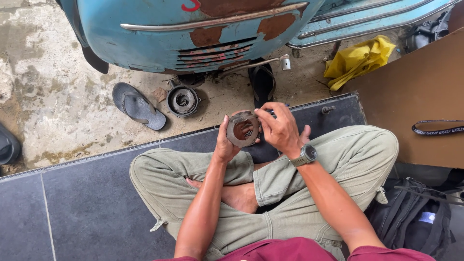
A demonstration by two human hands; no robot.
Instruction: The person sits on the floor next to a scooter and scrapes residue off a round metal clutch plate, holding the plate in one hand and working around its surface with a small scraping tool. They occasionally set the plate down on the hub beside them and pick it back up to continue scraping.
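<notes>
- Person sits cross-legged in olive-green trousers (338, 159) on dark grey floor tiles (82, 212); one bare foot shows between the knees.
- Black backpack (415, 217) lies at 4 o'clock from the lap, touching the right knee.
- Left hand (223, 145) is closed round the 9 o'clock edge of a round, rusty grey metal disc with a central opening (242, 128), thumb on the near face, fingers behind it.
- Right hand (279, 126), with a grey wristwatch (304, 155), pinches the disc's 2 o'clock rim between fingertips; grip tight, not spread.
- Disc is held upright in the air above the tile edge, face toward the camera, at 12 o'clock from the lap.
- On the stained concrete (53, 96) beyond: round dark metal housing with toothed centre (182, 100) at 11 o'clock from the disc; grey flip-flop sandal (138, 106) just beside it at 9 o'clock.
- Black sandal (263, 83) at 12 o'clock.
- Crumpled yellow cloth (357, 59) at 2 o'clock.
- Farthest: rust-patched light blue scooter body (159, 34).
</notes>
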